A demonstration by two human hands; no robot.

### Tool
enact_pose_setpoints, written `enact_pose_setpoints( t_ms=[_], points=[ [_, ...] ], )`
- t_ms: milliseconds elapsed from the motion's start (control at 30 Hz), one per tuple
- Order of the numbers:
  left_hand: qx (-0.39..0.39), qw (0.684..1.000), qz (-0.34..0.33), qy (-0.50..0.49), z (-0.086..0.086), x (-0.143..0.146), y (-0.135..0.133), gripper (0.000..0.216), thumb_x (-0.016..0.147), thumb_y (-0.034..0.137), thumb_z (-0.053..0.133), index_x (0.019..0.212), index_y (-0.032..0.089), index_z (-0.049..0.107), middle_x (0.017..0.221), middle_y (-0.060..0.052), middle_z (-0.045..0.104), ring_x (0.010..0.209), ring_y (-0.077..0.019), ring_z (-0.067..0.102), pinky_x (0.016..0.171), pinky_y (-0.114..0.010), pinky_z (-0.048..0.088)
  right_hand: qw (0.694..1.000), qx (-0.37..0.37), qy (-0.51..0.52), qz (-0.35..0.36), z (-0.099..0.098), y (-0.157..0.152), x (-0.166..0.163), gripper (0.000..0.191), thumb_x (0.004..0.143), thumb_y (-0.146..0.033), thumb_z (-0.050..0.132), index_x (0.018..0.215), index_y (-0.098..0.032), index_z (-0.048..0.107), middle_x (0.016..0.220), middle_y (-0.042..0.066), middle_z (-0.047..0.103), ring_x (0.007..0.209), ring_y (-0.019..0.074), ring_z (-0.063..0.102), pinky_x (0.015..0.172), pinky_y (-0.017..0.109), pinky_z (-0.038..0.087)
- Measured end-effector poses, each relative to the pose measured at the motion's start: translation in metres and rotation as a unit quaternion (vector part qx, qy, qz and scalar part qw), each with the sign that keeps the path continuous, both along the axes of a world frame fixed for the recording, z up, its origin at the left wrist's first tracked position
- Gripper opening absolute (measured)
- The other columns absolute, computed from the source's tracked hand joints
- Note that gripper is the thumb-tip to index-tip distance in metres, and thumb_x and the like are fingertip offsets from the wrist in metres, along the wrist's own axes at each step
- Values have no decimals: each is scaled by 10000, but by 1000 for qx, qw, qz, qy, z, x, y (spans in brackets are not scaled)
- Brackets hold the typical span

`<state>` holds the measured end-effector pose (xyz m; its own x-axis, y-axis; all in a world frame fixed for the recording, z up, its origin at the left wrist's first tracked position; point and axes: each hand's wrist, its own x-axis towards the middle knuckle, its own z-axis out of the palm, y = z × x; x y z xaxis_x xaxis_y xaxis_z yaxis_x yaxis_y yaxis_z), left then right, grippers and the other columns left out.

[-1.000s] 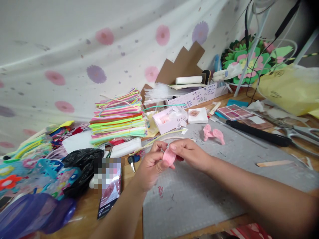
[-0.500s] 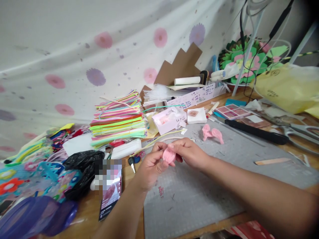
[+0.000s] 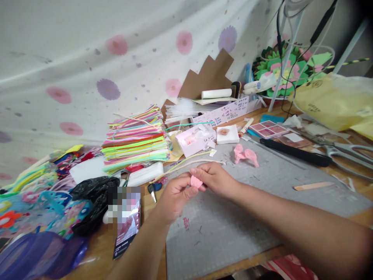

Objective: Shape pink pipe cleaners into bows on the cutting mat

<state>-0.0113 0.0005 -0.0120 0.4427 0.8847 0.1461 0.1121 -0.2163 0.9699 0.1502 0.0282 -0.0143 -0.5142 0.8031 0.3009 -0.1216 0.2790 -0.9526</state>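
Between my two hands is a small pink petal-like piece, coiled from what looks like fuzzy pipe cleaner. My left hand pinches it from the left and below, thumb against its lower edge. From the right, my right hand grips its upper side with thumb and fingers, which cover part of it. Both hands are over the grey cutting mat. Farther back on the mat lie similar pink coiled pieces, touching each other.
A thick stack of colourful pipe cleaners stands at the back left. A phone, keys and a black plastic bag lie left of the mat. On the right are a wooden stick, a black-handled tool and scissors.
My fingers have closed further over the pink piece, so less of it shows. The view has shifted slightly; the things on the table stay where they were.
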Motion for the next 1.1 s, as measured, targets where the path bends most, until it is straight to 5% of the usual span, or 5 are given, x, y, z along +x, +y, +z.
enact_pose_setpoints(
  t_ms=[433, 667, 833, 1000, 1100],
  points=[
    [-150, 972, -23, -177, -1, 9, -4, 204, 754, 338, 655, 685, 147, 678, 614, -19, 593, 620, -132, 528, 600, -241, 388, 995, -36, 14, 90, 0, 4, 1, 516, 877, -523, 375, 558, -146, 521, 506, 1, 569, 409, 93, 524, 452, 209, 425],
    [-153, 965, -51, -206, -4, 10, -6, 212, 773, 343, 633, 685, 157, 688, 629, -21, 607, 617, -129, 528, 610, -242, 382, 991, 82, -91, -44, 11, 3, 11, 433, 886, -369, 433, 522, -149, 511, 458, -28, 514, 434, 68, 433, 433, 176, 304],
    [-131, 969, -44, -203, -3, 11, -6, 213, 768, 351, 639, 702, 156, 695, 628, -23, 610, 613, -137, 549, 612, -251, 386, 998, 4, -17, 54, 9, 1, 9, 487, 899, -454, 378, 565, -147, 558, 496, -16, 574, 411, 62, 446, 469, 190, 351],
    [-111, 973, -25, -201, -3, 10, -4, 203, 778, 337, 629, 719, 154, 695, 646, -27, 617, 642, -146, 555, 633, -261, 402, 991, -106, 70, -29, 0, 6, 8, 541, 849, -541, 417, 496, -144, 517, 382, -47, 409, 353, 62, 350, 378, 200, 242],
    [-101, 975, -13, -195, -5, 9, -3, 201, 777, 337, 631, 736, 152, 701, 683, -35, 633, 665, -140, 546, 647, -253, 403, 992, -99, 70, -23, 0, 6, 8, 578, 860, -566, 368, 497, -144, 521, 392, -28, 441, 365, 72, 373, 386, 209, 262]
  ],
)
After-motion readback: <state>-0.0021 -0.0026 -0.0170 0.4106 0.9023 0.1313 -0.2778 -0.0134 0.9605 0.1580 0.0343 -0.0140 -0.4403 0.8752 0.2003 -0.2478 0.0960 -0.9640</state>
